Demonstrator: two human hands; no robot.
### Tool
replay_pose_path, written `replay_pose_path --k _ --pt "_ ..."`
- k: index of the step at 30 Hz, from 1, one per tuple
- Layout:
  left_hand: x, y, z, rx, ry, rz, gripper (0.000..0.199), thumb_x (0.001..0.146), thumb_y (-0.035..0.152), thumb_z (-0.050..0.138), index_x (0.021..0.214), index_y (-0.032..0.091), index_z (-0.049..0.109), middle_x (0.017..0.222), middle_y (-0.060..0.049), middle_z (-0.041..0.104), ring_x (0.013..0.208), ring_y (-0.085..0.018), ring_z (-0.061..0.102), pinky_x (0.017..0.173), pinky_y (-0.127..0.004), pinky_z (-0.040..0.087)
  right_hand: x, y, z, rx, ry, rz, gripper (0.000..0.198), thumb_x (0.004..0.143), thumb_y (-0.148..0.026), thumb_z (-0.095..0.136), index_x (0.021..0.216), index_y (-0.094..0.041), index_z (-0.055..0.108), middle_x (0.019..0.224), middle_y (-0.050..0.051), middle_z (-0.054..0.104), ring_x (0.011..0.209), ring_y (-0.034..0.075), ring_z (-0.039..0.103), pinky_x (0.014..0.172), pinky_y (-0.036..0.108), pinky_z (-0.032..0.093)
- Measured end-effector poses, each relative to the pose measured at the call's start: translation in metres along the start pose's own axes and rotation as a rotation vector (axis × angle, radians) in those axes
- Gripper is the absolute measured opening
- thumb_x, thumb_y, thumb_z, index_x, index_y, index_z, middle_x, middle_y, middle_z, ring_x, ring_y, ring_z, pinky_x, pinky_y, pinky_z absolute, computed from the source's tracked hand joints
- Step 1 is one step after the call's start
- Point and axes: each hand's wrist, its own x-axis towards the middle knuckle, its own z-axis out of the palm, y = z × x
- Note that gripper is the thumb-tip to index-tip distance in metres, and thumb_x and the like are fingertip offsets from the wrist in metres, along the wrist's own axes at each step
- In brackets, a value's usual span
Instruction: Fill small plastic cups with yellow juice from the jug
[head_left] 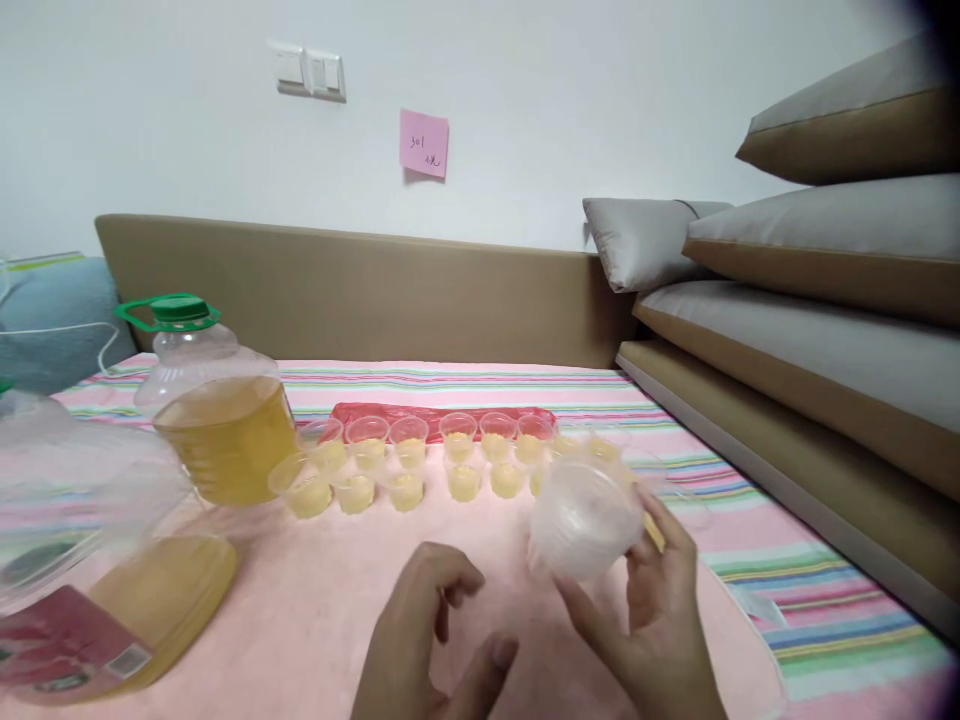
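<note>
Pink sticky note (424, 143) on the wall: handwritten "301", with illegible characters below. Red label (56, 650) on the lying bottle (112, 590): print too blurred to read.

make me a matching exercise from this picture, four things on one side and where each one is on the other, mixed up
Things:
1. stack of clear cups
2. oil jug with green cap
3. pink sticky note
4. small filled cups

Places:
A. stuck on the white wall
B. in two rows on the cloth, in front of the red bag
C. held in the right hand
D. upright on the cloth, left of the small cups

Pairs: 1-C, 2-D, 3-A, 4-B
</note>
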Motion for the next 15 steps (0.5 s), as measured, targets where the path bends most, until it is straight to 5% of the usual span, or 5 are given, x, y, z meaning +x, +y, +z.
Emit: replay_pose_path --k 4,8,15 --pt "0.006 0.002 0.001 -0.119 0.283 -0.033 0.044 0.093 0.061 0.065 0.126 0.037 0.048 0.128 -0.002 0.055 0.115 -0.024 0.055 0.095 -0.041 0.049 -0.017 0.008 0.014 -0.204 -0.081 -0.096 0.075 0.095 -0.051 0.075 0.154 -0.025 0.037 0.143 0.015 0.047 0.128 0.039 0.051 0.101 0.058 0.051" --pt "0.003 0.001 0.005 -0.115 0.261 -0.063 0.058 0.087 0.060 0.073 0.133 0.039 0.044 0.140 -0.003 0.052 0.134 -0.029 0.048 0.107 -0.049 0.045 -0.015 0.006 0.016 -0.276 -0.132 -0.364 0.057 0.100 -0.038 0.064 0.151 -0.025 0.041 0.132 0.014 0.054 0.115 0.036 0.056 0.087 0.050 0.055" --pt "0.002 -0.003 0.004 -0.026 0.180 -0.118 0.069 0.083 0.051 0.078 0.139 0.038 0.040 0.144 -0.004 0.048 0.133 -0.029 0.049 0.110 -0.052 0.043 -0.014 0.003 0.013 -0.231 -0.244 -0.402 0.053 0.104 -0.024 0.060 0.153 -0.025 0.038 0.141 0.012 0.046 0.125 0.034 0.048 0.099 0.054 0.048"
